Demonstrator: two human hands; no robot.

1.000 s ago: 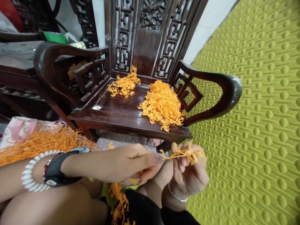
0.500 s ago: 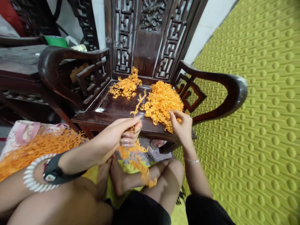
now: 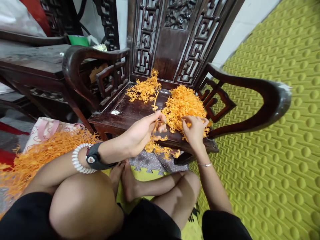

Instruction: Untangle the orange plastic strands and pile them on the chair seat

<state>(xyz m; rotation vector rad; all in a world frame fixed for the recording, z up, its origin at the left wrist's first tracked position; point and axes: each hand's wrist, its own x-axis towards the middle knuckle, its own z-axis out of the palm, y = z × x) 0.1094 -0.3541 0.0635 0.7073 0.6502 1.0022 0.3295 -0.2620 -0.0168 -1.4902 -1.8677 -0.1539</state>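
My left hand is closed around an orange curly strand with small branching tips. One end of it sticks up past the thumb, and the rest hangs below the fingers in front of the chair seat. My right hand reaches into the near side of a large pile of orange curly pieces on the seat. Its thumb and fingertips are drawn together at the pile; whatever is between them is hidden. A smaller orange cluster lies at the back left of the seat.
The dark carved wooden chair has curved arms on both sides. At left, a heap of orange strands spills over a white and pink bag. A dark table holds a green container. A yellow-green bumpy mat stretches along the right.
My left hand has risen toward the seat with the strand, whose hanging part has come up off my leg. My right hand stays by the large pile. The view has shifted left.
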